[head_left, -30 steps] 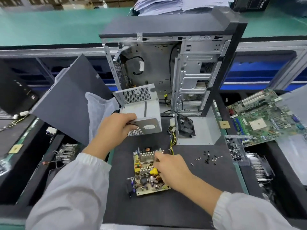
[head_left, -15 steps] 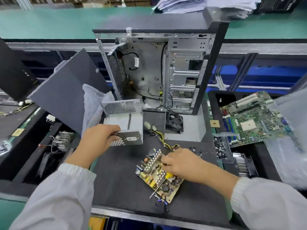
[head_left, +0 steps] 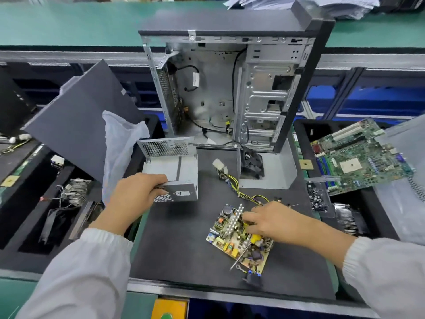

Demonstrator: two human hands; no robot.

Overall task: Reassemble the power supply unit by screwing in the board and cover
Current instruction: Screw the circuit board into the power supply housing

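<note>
Dark foam mat (head_left: 184, 249), green benches (head_left: 69, 21)

The left hand (head_left: 135, 194) grips the metal casing (head_left: 177, 173) by its near corner; the right hand (head_left: 273, 221) holds the circuit board (head_left: 232, 240) on the dark mat (head_left: 184, 249).

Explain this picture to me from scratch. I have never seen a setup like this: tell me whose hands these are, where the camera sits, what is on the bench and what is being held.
No machine here: a person works with bare hands, filmed by one camera on their head, looking down. The left hand grips the near edge of an empty metal power supply case. The right hand holds the power supply circuit board, which lies flat on the black mat with yellow wires trailing from it. Behind stand an opened computer tower and a small fan. Loose screws and a green motherboard lie to the right.
</note>
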